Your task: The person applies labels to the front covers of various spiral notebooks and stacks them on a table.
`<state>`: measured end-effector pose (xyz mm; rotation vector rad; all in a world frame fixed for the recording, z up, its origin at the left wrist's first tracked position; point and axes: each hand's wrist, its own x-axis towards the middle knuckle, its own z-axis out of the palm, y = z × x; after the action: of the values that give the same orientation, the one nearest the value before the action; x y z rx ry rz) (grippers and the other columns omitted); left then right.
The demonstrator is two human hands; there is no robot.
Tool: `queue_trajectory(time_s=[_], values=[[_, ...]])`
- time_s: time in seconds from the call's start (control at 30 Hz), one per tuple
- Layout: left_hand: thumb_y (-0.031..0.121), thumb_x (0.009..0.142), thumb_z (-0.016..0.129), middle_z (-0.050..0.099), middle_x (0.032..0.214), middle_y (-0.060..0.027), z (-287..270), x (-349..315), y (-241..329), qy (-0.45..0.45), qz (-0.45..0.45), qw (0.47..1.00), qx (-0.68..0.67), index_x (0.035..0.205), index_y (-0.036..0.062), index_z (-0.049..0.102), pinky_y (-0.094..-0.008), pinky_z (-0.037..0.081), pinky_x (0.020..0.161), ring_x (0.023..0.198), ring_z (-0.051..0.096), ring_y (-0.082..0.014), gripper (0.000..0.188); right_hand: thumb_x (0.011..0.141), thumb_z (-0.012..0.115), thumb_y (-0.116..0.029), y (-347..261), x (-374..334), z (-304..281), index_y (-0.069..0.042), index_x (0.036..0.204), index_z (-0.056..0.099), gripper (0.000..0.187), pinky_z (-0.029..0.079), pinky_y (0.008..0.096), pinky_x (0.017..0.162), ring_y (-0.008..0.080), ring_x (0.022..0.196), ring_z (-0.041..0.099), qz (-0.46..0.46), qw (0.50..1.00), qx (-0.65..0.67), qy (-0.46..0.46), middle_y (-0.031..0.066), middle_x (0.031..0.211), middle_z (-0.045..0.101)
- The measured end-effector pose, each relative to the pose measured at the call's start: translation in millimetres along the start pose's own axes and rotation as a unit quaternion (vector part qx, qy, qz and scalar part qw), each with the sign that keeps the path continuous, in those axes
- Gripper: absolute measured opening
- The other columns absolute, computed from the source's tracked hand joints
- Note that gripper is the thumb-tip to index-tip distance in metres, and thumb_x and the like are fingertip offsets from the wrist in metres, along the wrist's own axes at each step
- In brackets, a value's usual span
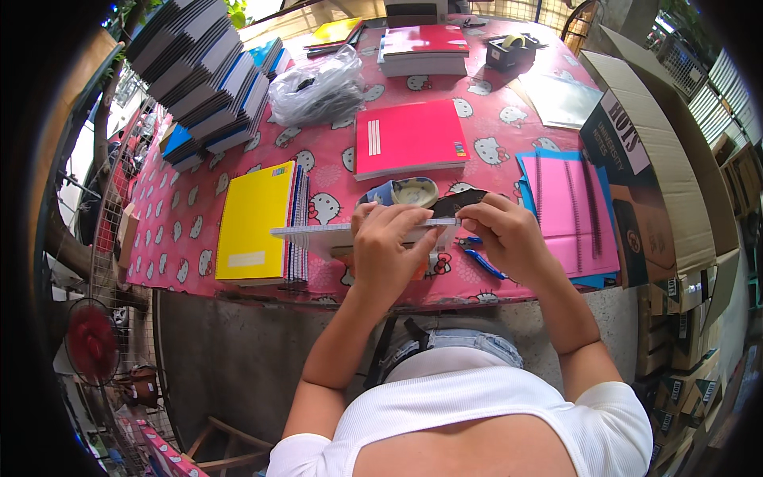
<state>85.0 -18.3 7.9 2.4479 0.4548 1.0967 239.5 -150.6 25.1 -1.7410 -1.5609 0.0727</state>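
My left hand grips a spiral notebook held on edge above the table, its bound edge facing up. My right hand pinches the right end of that bound edge; the small part between its fingertips is hard to make out. Just below my right hand lies a pair of blue-handled cutters. Beyond the notebook is a round, blue-patterned cloth item with a pale middle, with a dark flat piece beside it. To the left sits a stack of yellow spiral notebooks.
Pink covers with dark loose coils lie at the right, beside a large open cardboard box. Red notebooks lie ahead. Tall notebook stacks, a clear plastic bag and a tape dispenser stand farther back.
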Motion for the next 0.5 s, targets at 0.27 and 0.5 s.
queue_trajectory(time_s=[0.27, 0.5], values=[[0.017, 0.069, 0.074, 0.067, 0.079, -0.0026, -1.8, -2.2, 4.2, 0.004, 0.014, 1.000, 0.011, 0.081, 0.0095, 0.069, -0.0384, 0.036, 0.089, 0.079, 0.061, -0.0188, 0.015, 0.075, 0.064, -0.004, 1.3, 7.6, 1.1, -0.008, 0.097, 0.058, 0.023, 0.047, 0.0409, 0.061, 0.0315, 0.075, 0.059, -0.022, 0.999, 0.021, -0.041, 0.0100, 0.085, 0.055], [0.017, 0.068, 0.076, 0.067, 0.078, -0.0020, 2.3, -5.9, 2.8, 0.015, 0.010, 1.000, 0.022, 0.080, 0.0100, 0.069, -0.0384, 0.036, 0.089, 0.077, 0.061, -0.0179, 0.015, 0.077, 0.066, -0.006, -7.2, 10.4, 6.3, -0.006, 0.093, 0.059, 0.018, 0.046, 0.0382, 0.059, 0.0315, 0.072, 0.059, -0.051, 0.998, -0.013, 0.017, 0.0117, 0.082, 0.056]])
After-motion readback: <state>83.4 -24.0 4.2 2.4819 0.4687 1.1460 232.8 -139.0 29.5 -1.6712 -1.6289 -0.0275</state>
